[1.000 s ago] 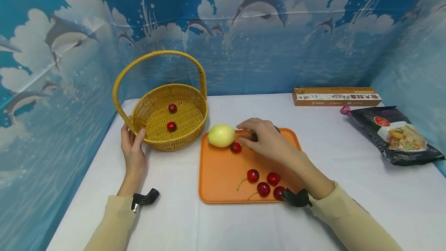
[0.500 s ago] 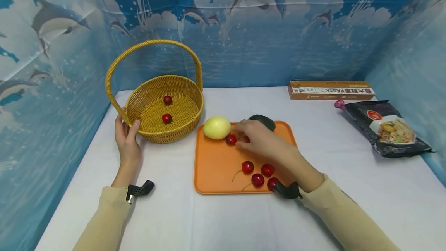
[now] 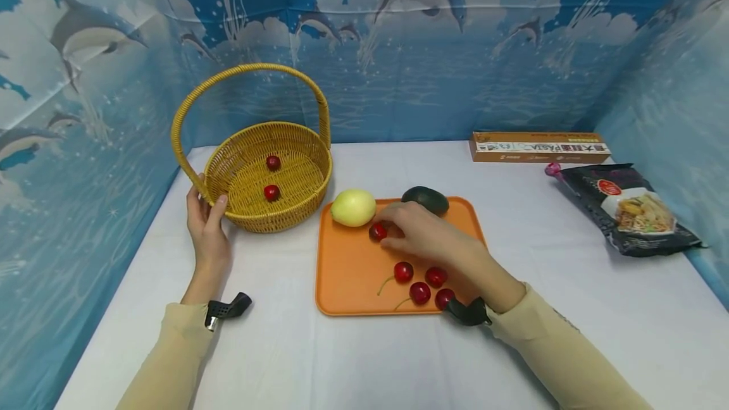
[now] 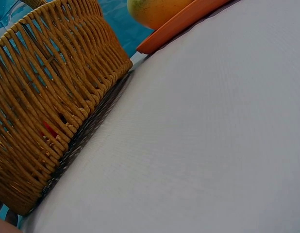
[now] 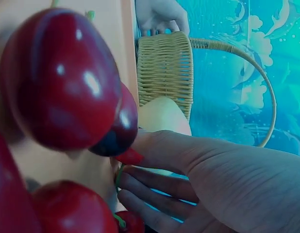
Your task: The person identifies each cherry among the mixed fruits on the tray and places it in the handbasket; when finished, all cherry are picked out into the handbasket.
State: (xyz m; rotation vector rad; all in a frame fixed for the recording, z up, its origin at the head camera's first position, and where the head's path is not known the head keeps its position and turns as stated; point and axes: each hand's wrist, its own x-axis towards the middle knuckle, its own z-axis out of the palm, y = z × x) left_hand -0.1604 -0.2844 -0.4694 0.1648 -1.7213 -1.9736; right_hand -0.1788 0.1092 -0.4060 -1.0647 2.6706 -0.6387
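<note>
My left hand [image 3: 209,233] grips the left side of a yellow wicker basket [image 3: 279,223], thumb at the rim near the handle's foot. Two red cherries [image 3: 272,193] lie inside it. Over the orange tray [image 3: 333,290], my right hand [image 3: 424,231] reaches in from the right, thumb and fingers curled about a cherry [image 3: 376,231] beside the lemon [image 3: 353,208]. In the right wrist view, red shows between the thumb [image 5: 162,148] and the fingers, largely hidden. Behind this hand lies a dark green oval fruit [image 3: 427,199].
Several more cherries [image 3: 419,293], some with stems, lie near the tray's front edge, below the right wrist. At the back right are a long brown box [image 3: 538,147] and a black food packet [image 3: 635,207]. A dolphin-print cloth [image 3: 398,100] encloses the white table.
The view has tilted slightly down. My right hand has lowered to the tray, and its thumb and fingers have drawn in at the cherry. My left hand stays on the basket.
</note>
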